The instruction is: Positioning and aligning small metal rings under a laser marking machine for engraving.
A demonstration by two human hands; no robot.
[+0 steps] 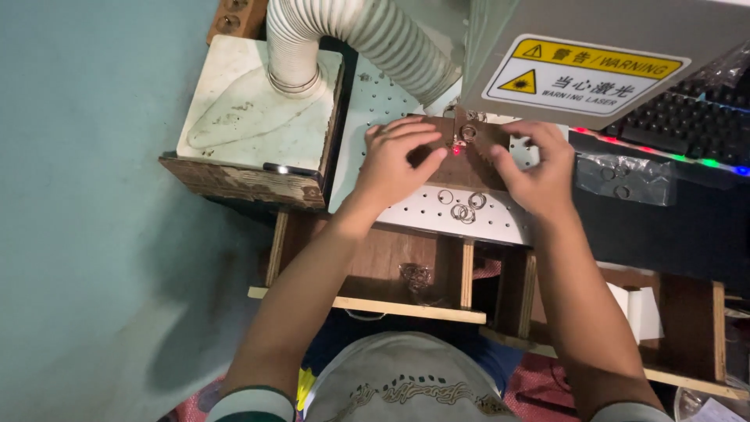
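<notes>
Both the left hand point(394, 160) and right hand point(539, 168) press loosely spread fingers on a brown board point(469, 168) atop the white perforated desk point(437, 212); rings point(462, 209) lie just below.

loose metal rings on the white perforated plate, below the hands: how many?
4 small metal rings: one alone at left, one at right, two overlapping below them. The hands may hide more.

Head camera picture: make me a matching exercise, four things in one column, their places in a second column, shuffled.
1. ribbed white hose
2. loose metal rings
3. black keyboard with coloured lights
4. brown wooden block

A. far right
B. between both hands
C. top, curving above the hands
D. on the white perforated plate, near edge

Pairs: 1-C, 2-D, 3-A, 4-B
</notes>
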